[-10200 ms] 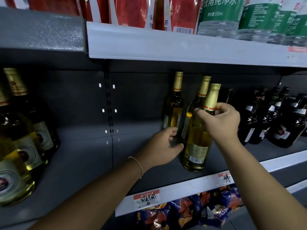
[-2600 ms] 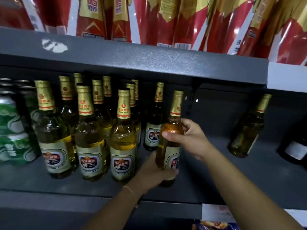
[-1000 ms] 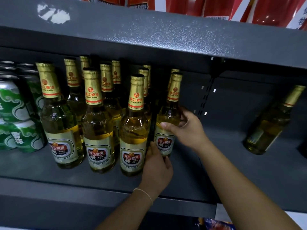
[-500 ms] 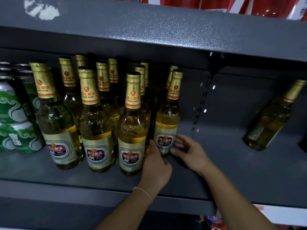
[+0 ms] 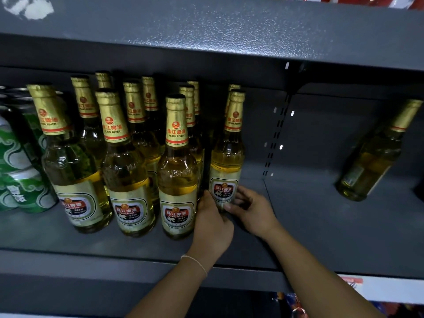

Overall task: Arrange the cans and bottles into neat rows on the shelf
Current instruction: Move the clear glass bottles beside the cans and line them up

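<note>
Fingers (image 5: 238, 198) of the right hand (image 5: 254, 214) curl round the base of the rightmost beer bottle (image 5: 226, 161), thumb toward the front of its label, the other fingers round its 3 o'clock side. At the bottle's 9 o'clock side, the left hand (image 5: 212, 226) reaches into the gap beside the neighbouring front bottle (image 5: 177, 171); its fingers touch the held bottle's lower edge, but whether they curl round it or only press against it cannot be told. A thin bracelet (image 5: 195, 262) circles the left wrist.

From the head view, the held bottle stands upright on the grey shelf (image 5: 321, 226), set slightly behind the front row. That row runs toward 9 o'clock with two more bottles (image 5: 125, 166) and (image 5: 73, 161), all with gold foil necks and red-and-gold labels facing out. More bottles of the same kind (image 5: 137, 115) stand in ranks behind them. At the far 9 o'clock edge, green cans (image 5: 20, 180) are stacked just beside the outermost bottle. Well apart at 3 o'clock, a lone bottle (image 5: 371, 157) stands with its label turned away. An upper shelf (image 5: 206, 31) spans 12 o'clock, with red packaging (image 5: 378, 1) barely showing above it.
</note>
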Available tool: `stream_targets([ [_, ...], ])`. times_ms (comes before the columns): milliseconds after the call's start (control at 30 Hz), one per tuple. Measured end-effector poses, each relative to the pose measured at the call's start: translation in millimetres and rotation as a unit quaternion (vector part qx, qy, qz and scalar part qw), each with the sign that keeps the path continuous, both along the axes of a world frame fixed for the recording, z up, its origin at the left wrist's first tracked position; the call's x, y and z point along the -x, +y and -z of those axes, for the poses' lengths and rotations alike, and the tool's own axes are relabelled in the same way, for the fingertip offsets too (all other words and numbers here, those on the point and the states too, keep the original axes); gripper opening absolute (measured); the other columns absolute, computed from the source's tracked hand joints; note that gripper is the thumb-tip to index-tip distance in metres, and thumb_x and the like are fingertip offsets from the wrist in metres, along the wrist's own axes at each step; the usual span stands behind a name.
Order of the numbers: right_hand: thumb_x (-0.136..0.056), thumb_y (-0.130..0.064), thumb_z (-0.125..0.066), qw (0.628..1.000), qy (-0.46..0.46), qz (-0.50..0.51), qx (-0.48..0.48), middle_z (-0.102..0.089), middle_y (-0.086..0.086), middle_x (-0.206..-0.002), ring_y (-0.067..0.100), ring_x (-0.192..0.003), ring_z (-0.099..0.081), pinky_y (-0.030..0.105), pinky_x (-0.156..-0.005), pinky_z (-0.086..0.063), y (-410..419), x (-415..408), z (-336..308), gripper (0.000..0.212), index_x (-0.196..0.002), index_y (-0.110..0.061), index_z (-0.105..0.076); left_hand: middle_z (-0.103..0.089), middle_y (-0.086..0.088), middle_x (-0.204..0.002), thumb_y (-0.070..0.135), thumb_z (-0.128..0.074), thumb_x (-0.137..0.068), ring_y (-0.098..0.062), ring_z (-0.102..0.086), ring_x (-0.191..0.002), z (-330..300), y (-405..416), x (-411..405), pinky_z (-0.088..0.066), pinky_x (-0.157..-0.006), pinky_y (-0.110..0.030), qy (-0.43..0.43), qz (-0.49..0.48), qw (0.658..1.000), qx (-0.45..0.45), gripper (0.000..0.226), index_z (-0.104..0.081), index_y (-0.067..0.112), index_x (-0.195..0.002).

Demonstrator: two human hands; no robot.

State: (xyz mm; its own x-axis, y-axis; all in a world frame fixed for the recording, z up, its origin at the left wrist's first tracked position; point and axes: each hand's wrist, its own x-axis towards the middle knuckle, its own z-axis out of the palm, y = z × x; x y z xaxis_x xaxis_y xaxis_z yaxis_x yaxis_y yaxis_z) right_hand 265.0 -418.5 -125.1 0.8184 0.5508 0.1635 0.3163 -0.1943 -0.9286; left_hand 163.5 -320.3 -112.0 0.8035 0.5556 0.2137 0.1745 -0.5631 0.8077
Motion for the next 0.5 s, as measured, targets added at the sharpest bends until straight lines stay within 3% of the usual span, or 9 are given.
stream_targets([
  [133, -0.085, -0.003, -0.073, 1.000, -0.005, -0.008, 0.004, -0.068, -0.004, -0.125, 0.009, -0.112, -0.066, 0.023, -0.098, -0.050, 0, 2, -3, 0.057, -0.138, -0.016, -0.055, -0.045, -0.012, -0.141, 0.003, -0.053, -0.083, -0.024, -0.039, -0.133, -3, -2, 2, -0.021, -0.111, -0.024, 0.005, -0.001, 1.000, -0.001, 0.062, -0.035, 0.007, -0.142],
  [367, -0.086, -0.003, -0.072, 1.000, 0.009, -0.018, -0.006, -0.067, -0.002, -0.126, 0.007, -0.114, -0.065, 0.024, -0.099, -0.050, -1, 6, -5, 0.056, -0.138, -0.012, -0.054, -0.042, -0.013, -0.143, 0.002, -0.053, -0.085, -0.025, -0.039, -0.133, -9, -5, 5, -0.018, -0.107, -0.019, 0.016, 0.001, 1.000, 0.007, 0.062, -0.032, 0.005, -0.143],
  [500, -0.086, -0.007, -0.073, 1.000, 0.015, -0.016, 0.012, -0.067, -0.001, -0.124, 0.013, -0.114, -0.064, 0.024, -0.098, -0.051, -4, 2, -7, 0.054, -0.136, -0.017, -0.054, -0.038, -0.011, -0.148, 0.005, -0.052, -0.085, -0.022, -0.035, -0.138, -18, -7, 14, -0.018, -0.115, -0.022, 0.042, 0.017, 0.999, -0.024, 0.066, -0.027, 0.004, -0.146],
])
